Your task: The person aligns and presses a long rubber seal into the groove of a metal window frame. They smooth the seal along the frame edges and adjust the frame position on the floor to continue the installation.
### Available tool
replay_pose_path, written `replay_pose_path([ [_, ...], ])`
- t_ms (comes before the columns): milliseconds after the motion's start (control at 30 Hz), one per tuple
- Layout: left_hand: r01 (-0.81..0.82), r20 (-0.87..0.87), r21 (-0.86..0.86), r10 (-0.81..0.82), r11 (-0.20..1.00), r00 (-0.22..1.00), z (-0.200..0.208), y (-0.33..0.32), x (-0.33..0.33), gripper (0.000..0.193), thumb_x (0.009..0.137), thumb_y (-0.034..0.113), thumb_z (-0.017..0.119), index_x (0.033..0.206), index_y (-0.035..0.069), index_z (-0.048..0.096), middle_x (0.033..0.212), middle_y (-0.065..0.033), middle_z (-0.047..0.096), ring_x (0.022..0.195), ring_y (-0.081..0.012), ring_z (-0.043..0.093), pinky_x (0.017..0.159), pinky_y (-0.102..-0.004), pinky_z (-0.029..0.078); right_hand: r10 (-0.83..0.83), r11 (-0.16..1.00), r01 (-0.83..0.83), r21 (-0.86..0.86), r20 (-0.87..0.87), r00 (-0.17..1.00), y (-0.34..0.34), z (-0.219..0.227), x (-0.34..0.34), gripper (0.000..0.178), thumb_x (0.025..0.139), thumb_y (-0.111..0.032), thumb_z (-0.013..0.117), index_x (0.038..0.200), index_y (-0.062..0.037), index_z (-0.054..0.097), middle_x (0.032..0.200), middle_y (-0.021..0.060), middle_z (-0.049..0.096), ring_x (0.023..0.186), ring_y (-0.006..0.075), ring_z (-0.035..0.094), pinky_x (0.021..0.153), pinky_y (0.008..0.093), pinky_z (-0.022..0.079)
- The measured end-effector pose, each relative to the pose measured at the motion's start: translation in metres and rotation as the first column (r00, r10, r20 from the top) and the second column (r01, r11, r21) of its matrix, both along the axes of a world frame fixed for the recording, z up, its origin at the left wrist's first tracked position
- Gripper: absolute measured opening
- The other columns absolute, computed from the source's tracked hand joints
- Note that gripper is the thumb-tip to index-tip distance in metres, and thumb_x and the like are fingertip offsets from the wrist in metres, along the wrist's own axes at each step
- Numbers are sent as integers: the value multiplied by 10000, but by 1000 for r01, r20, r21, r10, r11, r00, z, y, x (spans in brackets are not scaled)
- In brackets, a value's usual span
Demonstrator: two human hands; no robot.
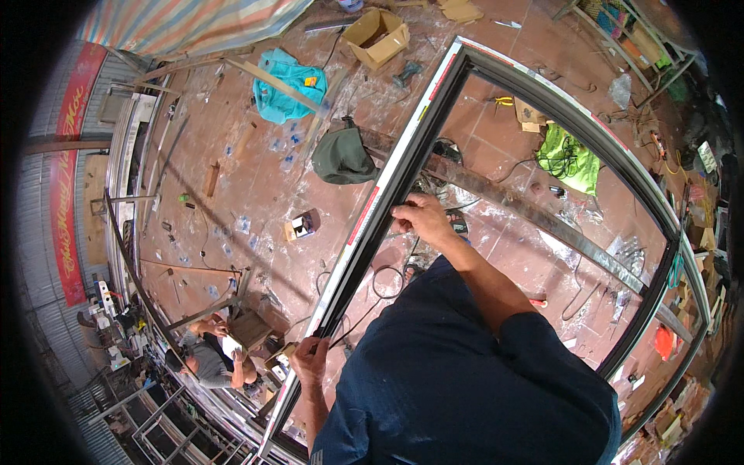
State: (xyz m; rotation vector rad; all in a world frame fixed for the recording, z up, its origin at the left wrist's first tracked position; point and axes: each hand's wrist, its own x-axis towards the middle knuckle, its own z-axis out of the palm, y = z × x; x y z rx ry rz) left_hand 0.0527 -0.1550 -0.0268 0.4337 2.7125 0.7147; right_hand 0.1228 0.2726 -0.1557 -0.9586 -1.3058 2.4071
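Observation:
A large rectangular metal frame (363, 225), white-edged with black inner channels, stands in front of me. My left hand (310, 360) is closed at the lower part of its left bar, pinching a thin black strip (358, 326) that trails off toward the right. Higher on the same bar, my right hand (421, 219) has its fingers pinched together against the black inner edge. What those fingertips hold, if anything, is too small to make out. A loop of black cord (387, 283) hangs in the opening between my hands.
A steel beam (535, 217) lies behind the frame. On the tiled floor are a dark green cloth (343, 156), a turquoise cloth (283, 97), a cardboard box (376, 39), a lime-green cloth (570, 159) and yellow-handled pliers (504, 101). Another person (213, 360) sits at the lower left.

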Motion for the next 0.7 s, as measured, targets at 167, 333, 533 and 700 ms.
replay_pose_path([
  [167, 5, -8, -87, -5, 996, 1000, -9, -10, -3, 219, 885, 213, 921, 859, 27, 809, 680, -85, 746, 615, -149, 705, 608, -334, 548, -325, 942, 324, 92, -1, 946, 21, -7, -9, 280, 1052, -208, 725, 900, 26, 740, 686, 83, 704, 574, 129, 644, 538, 310, 492],
  [333, 52, -30, -55, -53, 997, 998, -7, -5, -5, 252, 893, 251, 921, 869, 27, 807, 687, -100, 752, 606, -181, 713, 617, -352, 561, -476, 873, 469, 132, 22, 879, 14, 1, -23, 431, 1130, -338, 661, 868, 2, 702, 647, 27, 621, 549, 117, 613, 524, 303, 467],
  [533, 28, 43, -117, -23, 993, 999, -6, -10, -7, 231, 884, 227, 926, 884, 24, 815, 675, -81, 747, 611, -138, 691, 609, -330, 546, -546, 837, 540, 88, 77, 834, 10, 6, -37, 565, 1152, -488, 610, 865, -9, 699, 647, 15, 582, 565, 121, 579, 544, 326, 455],
  [700, 10, 46, -45, -8, 999, 999, -9, -13, -9, 211, 892, 200, 916, 883, 14, 816, 675, -62, 742, 609, -116, 673, 596, -318, 527, -543, 832, 555, -23, 179, 821, 7, -17, -48, 575, 1159, -540, 575, 1021, -9, 747, 823, 25, 683, 715, 135, 636, 691, 338, 527],
])
